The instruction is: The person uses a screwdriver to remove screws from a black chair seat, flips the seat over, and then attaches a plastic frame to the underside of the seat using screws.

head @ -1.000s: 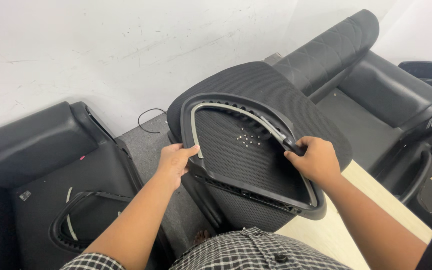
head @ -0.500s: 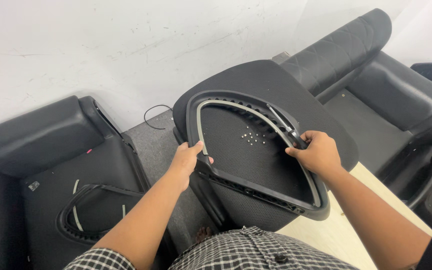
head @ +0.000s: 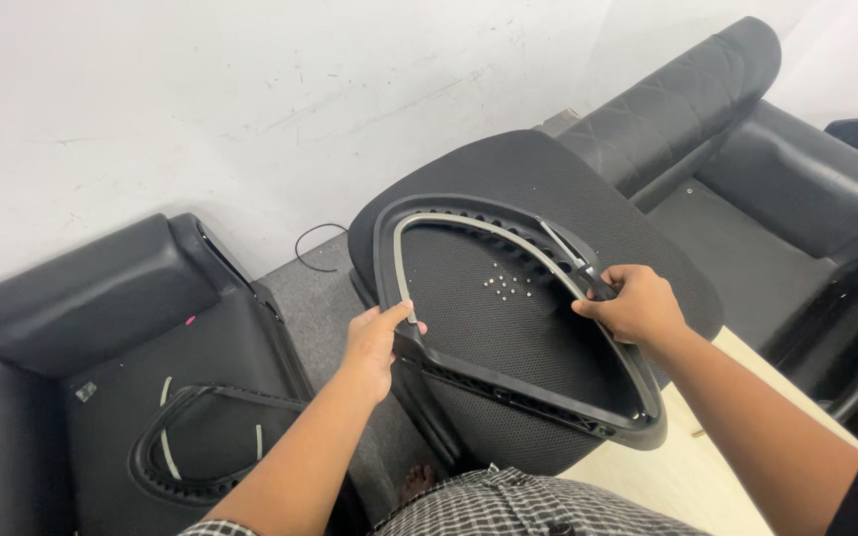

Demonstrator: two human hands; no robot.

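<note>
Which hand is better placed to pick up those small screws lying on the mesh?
Probably the right hand: it grips the plastic frame nearer the screws than the left hand.

Black matt plastic D-shaped frame [head: 508,397], ribbed inside, w/ pale smooth strip [head: 469,226]. Black mesh-cloth seat pad [head: 548,179], rough weave. Black quilted leatherette cushions [head: 677,89], slight sheen. Small shiny metal screws [head: 506,286].

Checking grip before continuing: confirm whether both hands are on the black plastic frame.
Yes, the left hand grips the black plastic frame at its left edge and the right hand its right rim.
</note>
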